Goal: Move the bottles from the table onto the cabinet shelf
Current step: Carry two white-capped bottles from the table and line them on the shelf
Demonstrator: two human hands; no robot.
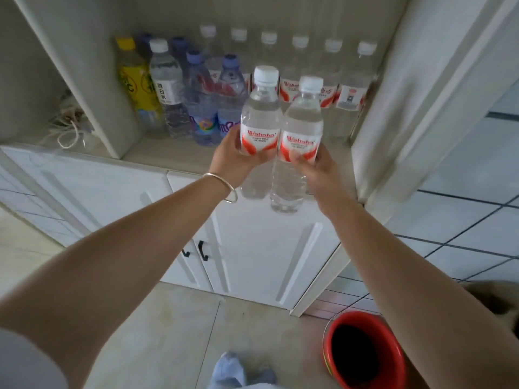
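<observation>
Clear plastic, full, likely heavy and slick: two bottles held upright, touching, before the cabinet shelf (196,155). Left bottle (259,119) is gripped at the label by the left hand (233,161); right bottle (300,130) likewise by the right hand (314,169).

Hands (276,167) grip two bottles (280,136) before shelf (179,157)

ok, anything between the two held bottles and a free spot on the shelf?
Nothing visible. The left hand and right hand hold two bottles before the shelf; its front strip is bare, other bottles stand further back.
</observation>
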